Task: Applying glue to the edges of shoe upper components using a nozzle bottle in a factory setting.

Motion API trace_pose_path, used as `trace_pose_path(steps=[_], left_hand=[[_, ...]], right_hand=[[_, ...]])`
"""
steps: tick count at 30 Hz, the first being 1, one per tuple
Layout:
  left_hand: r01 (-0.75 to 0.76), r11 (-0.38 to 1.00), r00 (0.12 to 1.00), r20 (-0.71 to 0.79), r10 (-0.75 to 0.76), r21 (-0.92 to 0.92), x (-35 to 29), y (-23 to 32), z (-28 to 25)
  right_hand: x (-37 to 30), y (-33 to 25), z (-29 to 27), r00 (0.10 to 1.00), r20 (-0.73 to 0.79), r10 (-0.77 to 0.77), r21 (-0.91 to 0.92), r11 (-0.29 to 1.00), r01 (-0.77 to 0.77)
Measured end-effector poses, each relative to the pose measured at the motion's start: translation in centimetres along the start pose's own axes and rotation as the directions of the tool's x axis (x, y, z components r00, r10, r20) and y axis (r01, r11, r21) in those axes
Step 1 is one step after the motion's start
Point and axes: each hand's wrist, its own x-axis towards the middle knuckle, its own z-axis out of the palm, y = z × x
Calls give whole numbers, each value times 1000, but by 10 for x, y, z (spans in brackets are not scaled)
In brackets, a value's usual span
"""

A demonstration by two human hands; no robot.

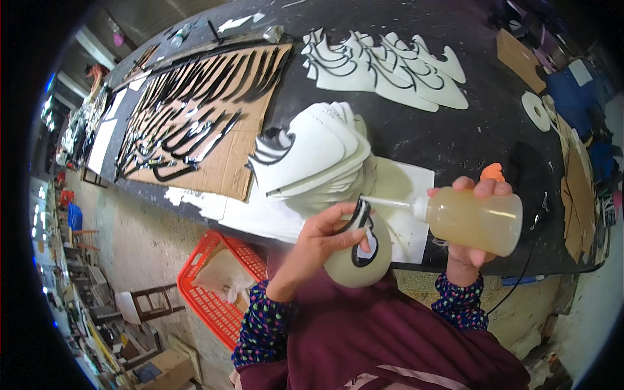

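Note:
My left hand [318,239] pinches a cut white piece [354,272] with black trim along its curved edge, held up over the table's near edge. In my right hand [465,257] is a clear plastic squeeze bottle [478,218] of yellowish liquid, lying on its side in the grip. Its thin nozzle [387,202] points left, and the tip is at the black strip by my left fingertips; whether it touches I cannot tell. Just beyond my hands stands a stack of similar white pieces [322,143], some trimmed in black.
Black strips [208,84] cover a cardboard sheet [224,175] on the left of the black table [481,143]. More trimmed white pieces [390,68] overlap at the far side. A white roll [535,111] and cardboard [575,195] lie right. A red basket [214,305] stands below the table's left edge.

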Motion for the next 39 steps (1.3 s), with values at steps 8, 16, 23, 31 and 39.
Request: trace_pose_path(steps=[8, 16, 23, 31, 39], left_hand=[[71, 960, 994, -94, -47, 272, 23, 48, 17], [-363, 790, 920, 53, 389, 495, 177, 164, 57], [-601, 797, 800, 40, 599, 57, 389, 176, 99], [-172, -504, 945, 287, 159, 846, 537, 27, 18], [-441, 255, 896, 439, 66, 861, 449, 96, -13]], right_hand=[[7, 7, -62, 912, -408, -30, -111, 994, -17], [6, 33, -144, 852, -523, 32, 75, 997, 9], [3, 27, -161, 828, -546, 132, 261, 965, 18], [10, 26, -163, 844, -512, 160, 269, 963, -19], [7, 33, -160, 855, -502, 129, 222, 975, -16]])
